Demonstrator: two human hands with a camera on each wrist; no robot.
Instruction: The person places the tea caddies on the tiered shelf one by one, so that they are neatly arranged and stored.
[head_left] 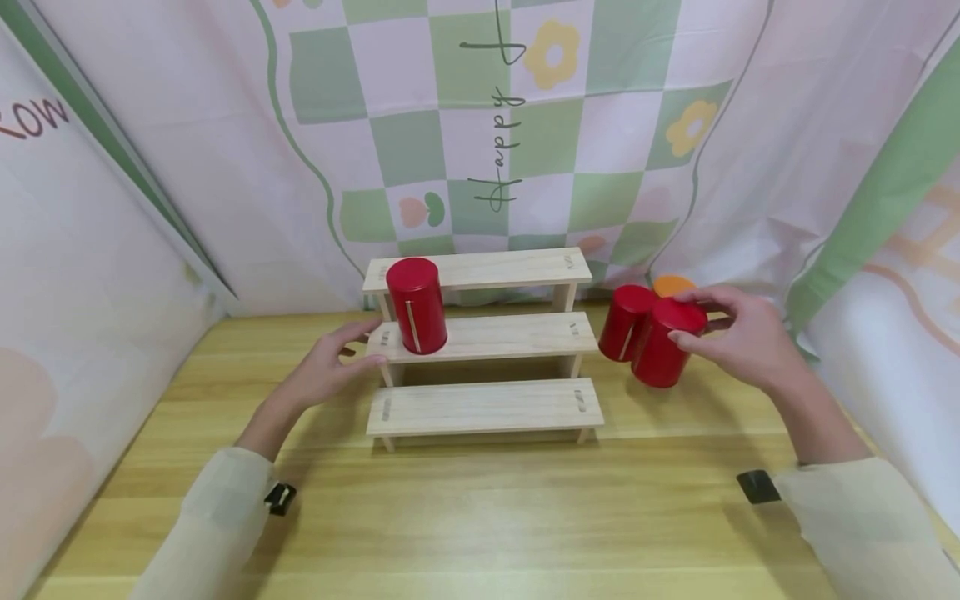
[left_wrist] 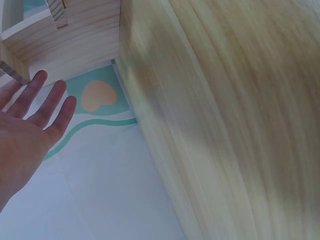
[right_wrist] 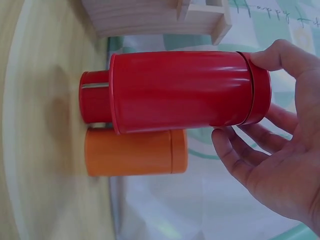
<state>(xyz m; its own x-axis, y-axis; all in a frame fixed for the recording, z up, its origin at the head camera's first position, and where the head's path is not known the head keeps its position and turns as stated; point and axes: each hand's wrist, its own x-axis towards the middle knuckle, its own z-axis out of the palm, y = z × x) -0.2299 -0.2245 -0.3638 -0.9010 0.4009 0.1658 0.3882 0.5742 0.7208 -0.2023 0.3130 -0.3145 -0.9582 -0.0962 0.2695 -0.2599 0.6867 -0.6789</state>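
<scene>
Red can (head_left: 660,354) in right grip (head_left: 750,337), orange can (right_wrist: 132,152) behind, shelf (head_left: 487,410) leftward

Red cans (right_wrist: 180,92), orange can (right_wrist: 132,152), pale shelf (head_left: 487,408), yel-brn wood-grain table (head_left: 480,517), wht cloth (head_left: 217,100) w/ grn checks

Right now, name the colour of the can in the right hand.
The can is red, clearest in the right wrist view.

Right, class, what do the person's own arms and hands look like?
The left sleeve and right sleeve are pale cream and plain, stopping short of the hands. One small black block shows beside the left sleeve, another beside the right. The left hand and right hand wear no gloves, and no rings show.
</scene>
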